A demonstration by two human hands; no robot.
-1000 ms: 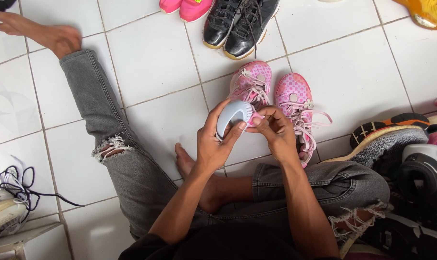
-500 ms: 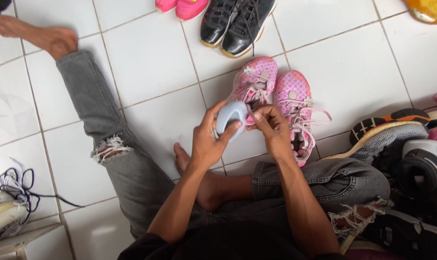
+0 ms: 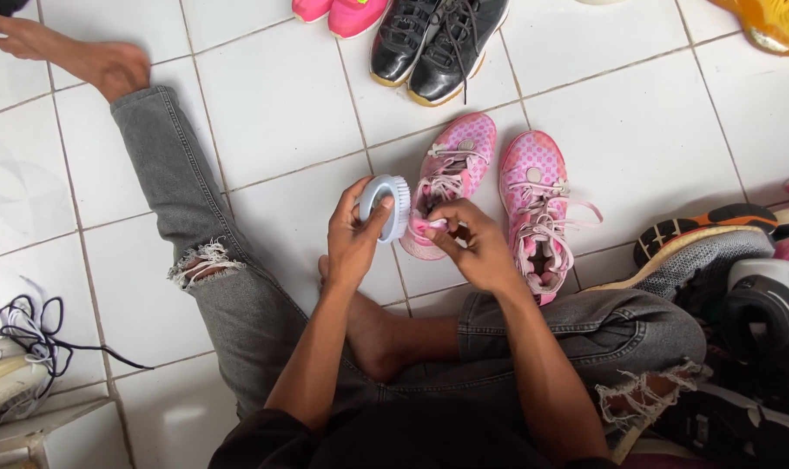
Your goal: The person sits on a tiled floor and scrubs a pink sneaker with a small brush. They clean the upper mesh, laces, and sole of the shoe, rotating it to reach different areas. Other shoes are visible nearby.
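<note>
Pink shoe [image 3: 446,187] heel hidden behind brush [image 3: 387,207] and right hand [image 3: 474,247].

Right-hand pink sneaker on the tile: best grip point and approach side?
Probably the heel collar of the pink sneaker, approached from the person's side. It lies upright, toe pointing away, so its open collar faces up near the right hand. Loose laces cover the midfoot; the twin sneaker crowds its left side.

The right hand [image 3: 472,247] covers the heel of the left pink sneaker [image 3: 446,178], and whatever its fingers pinch is too small to make out. The yellow shoe [image 3: 772,22], upper right, and the white sneaker [image 3: 3,391], lower left, are cut off by the frame's edges.
</note>
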